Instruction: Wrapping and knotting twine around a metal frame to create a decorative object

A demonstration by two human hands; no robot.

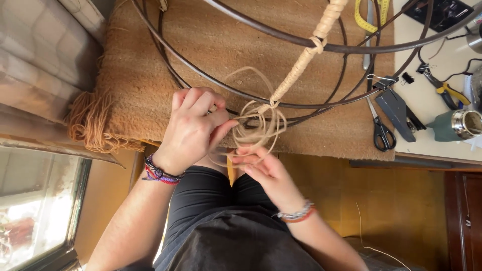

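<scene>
A dark metal wire frame [301, 47] made of curved hoops rests above a brown woven mat [211, 45]. One spoke [306, 55] is wrapped in pale tan cord. A loose coil of the same cord [258, 128] hangs from the lowest hoop. My left hand [193, 128] grips the hoop and pinches the cord beside the coil. My right hand [266, 168] sits just below the coil, fingers holding a loop of the cord. Both wrists wear braided bracelets.
Black-handled scissors [382, 133], pliers with yellow grips [447, 91], a yellow tape measure [369, 15], binder clips [407, 78] and a green metal cup [454, 125] lie on the white table at right. A checked cushion [40, 55] is at left. A wooden floor lies below.
</scene>
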